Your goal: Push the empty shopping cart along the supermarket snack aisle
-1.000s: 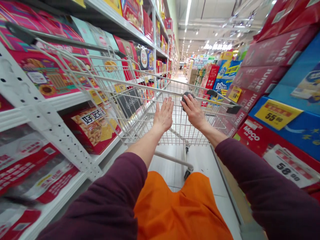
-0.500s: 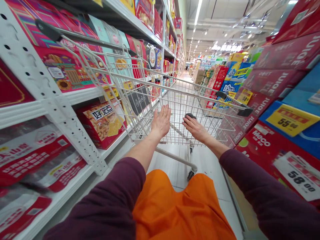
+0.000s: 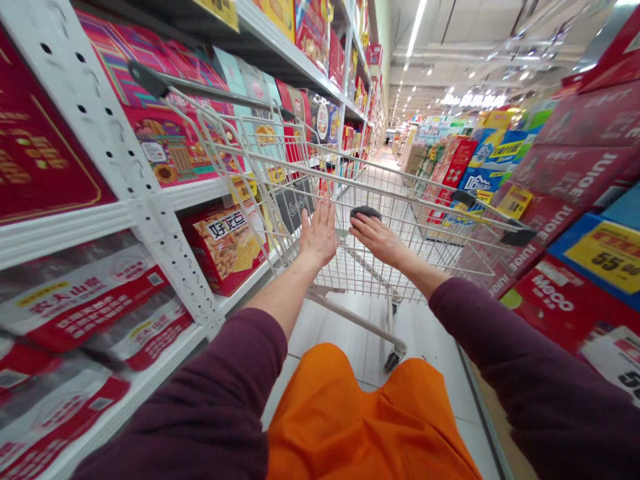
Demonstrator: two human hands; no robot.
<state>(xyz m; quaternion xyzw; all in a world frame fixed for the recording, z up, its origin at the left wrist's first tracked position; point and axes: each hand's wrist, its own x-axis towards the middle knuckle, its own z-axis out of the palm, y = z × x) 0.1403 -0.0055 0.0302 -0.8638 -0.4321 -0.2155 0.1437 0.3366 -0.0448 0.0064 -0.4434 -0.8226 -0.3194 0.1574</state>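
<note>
Both my arms reach forward in plum sleeves to a wire shopping cart [image 3: 360, 267] with a grey frame and black-capped handle ends. My left hand [image 3: 318, 233] is flat and spread against the cart's top bar, holding nothing. My right hand [image 3: 377, 241] lies open on the same bar, its fingertips just below a dark grey rounded grip [image 3: 365, 212]. Orange cloth [image 3: 370, 420] bulges at the bottom of the view, below and behind the cart.
White perforated metal shelving [image 3: 125, 220] with boxed snacks [image 3: 225, 250] runs along the left. Stacked red juice cartons [image 3: 585, 153] and yellow price signs [image 3: 605, 257] stand on the right. A tiled aisle floor [image 3: 370, 333] stretches ahead between them.
The cart and hands have shifted right in the view as the left shelves draw closer. My right hand has slid from on top of the dark grip to just below it.
</note>
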